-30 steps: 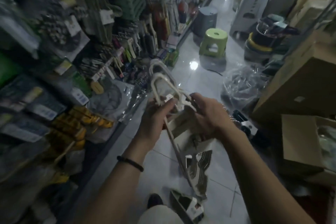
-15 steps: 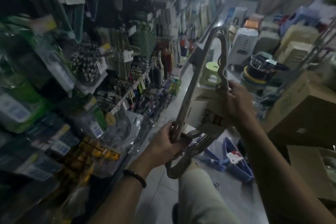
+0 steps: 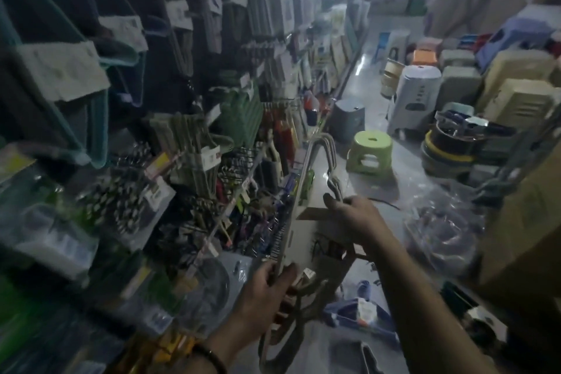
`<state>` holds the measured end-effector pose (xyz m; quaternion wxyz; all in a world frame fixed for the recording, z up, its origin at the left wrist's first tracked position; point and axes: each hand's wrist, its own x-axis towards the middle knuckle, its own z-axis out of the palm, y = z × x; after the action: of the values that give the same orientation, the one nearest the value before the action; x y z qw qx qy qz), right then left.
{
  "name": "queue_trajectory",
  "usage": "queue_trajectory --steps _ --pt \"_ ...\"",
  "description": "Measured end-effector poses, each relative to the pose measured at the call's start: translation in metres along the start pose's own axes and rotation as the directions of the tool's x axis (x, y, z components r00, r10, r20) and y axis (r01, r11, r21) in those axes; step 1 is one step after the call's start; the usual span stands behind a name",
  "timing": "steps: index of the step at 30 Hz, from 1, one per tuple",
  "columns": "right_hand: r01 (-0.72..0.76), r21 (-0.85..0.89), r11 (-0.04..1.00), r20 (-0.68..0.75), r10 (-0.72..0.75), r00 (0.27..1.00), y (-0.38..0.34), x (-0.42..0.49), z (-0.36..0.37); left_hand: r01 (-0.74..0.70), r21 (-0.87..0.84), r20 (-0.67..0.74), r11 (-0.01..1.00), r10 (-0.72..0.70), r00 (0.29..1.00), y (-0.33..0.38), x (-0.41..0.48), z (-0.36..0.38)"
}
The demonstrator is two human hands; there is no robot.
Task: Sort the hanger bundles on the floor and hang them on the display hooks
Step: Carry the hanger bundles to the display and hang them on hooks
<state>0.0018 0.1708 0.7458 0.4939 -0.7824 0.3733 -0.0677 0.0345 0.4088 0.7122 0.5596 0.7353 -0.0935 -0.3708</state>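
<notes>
A bundle of beige hangers [image 3: 306, 191] with a cardboard label is held upright in front of me, hooks pointing up toward the aisle. My left hand [image 3: 267, 291] grips its lower bar, fingers curled around it. My right hand [image 3: 352, 218] grips the bundle near the label, at the neck below the hooks. On the floor below lie a blue hanger bundle [image 3: 361, 313] and another dark bundle [image 3: 364, 355]. The display wall [image 3: 188, 118] on the left carries hooks crowded with hung hanger packs and other goods.
A green stool [image 3: 368, 153] and a grey bin [image 3: 347, 118] stand in the aisle ahead. Plastic bags [image 3: 440, 234] lie on the floor at right, beside cardboard boxes [image 3: 522, 222]. Stacked stools and bins line the far right.
The view has risen from the floor toward the display wall. Both hands lifted the beige bundle from low over the floor and turned it upright, hooks uppermost, closer to the shelves.
</notes>
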Motion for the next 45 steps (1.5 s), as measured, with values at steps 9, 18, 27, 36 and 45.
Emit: queue_trajectory --steps 9,18,27,36,45 --pt "-0.09 0.106 0.99 -0.039 0.095 0.995 -0.026 0.11 -0.028 -0.033 0.121 0.084 0.992 0.023 0.996 0.056 0.127 -0.002" --pt "-0.088 -0.102 0.991 -0.204 0.066 0.977 -0.086 0.218 -0.045 -0.052 0.098 0.201 0.994 0.031 0.979 0.118 0.265 0.001" --pt "0.006 -0.159 0.987 -0.22 -0.041 0.975 -0.14 0.322 -0.077 -0.137 -0.079 0.301 0.987 0.155 0.941 0.22 0.365 -0.007" --pt "0.258 -0.259 0.931 0.101 -0.239 0.966 -0.179 0.513 -0.09 -0.331 -0.226 -0.146 0.916 0.304 0.941 0.343 0.537 0.016" --pt "0.605 -0.111 0.788 0.458 -0.5 0.735 -0.279 0.703 -0.169 -0.476 -0.385 -0.532 0.791 0.231 0.815 0.492 0.656 0.043"
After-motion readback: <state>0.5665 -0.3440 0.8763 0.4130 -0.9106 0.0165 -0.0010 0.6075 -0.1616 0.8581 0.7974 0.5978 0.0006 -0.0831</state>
